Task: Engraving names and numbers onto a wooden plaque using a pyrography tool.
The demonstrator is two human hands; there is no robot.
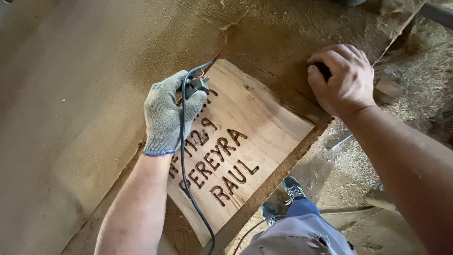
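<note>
While gripped by gloved left hand (166, 115), dark corded tool (194, 86), pale lettered wooden plaque (257, 125)

Wood plaque (264, 127) lies flat on the bench top (71, 118), tilted diag., w/ its near corner over the bench edge. My left hand (166, 115) sits on the plaque's left side, wrapped round a burning tool (196, 85) whose tip is at the upper left of the carved letters. Tool's cord (186, 174) runs back along my forearm, across the plaque, off the near edge. My right hand (342, 78) rests on the bench just past the plaque's far right corner. Below the edge: floor, my shoes (292, 189).
</note>
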